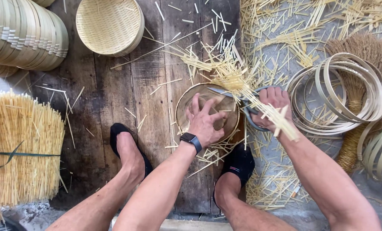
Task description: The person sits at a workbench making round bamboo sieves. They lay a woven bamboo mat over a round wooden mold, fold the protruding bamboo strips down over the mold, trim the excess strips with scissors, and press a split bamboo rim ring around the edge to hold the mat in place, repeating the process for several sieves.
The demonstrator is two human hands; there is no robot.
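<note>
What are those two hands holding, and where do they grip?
The right hand holds scissors by their handle loops. The left hand presses flat inside a round bamboo tray, fingers spread.

Left hand (204,122) pressing flat, right hand (273,107) fisted (fingers curled)

Dark plank floor (114,85), perhaps concrete beyond

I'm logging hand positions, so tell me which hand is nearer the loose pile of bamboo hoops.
Right. The right hand, gripping the scissors, is just beside the bamboo hoops; the left hand presses the round basket, farther away.
</note>
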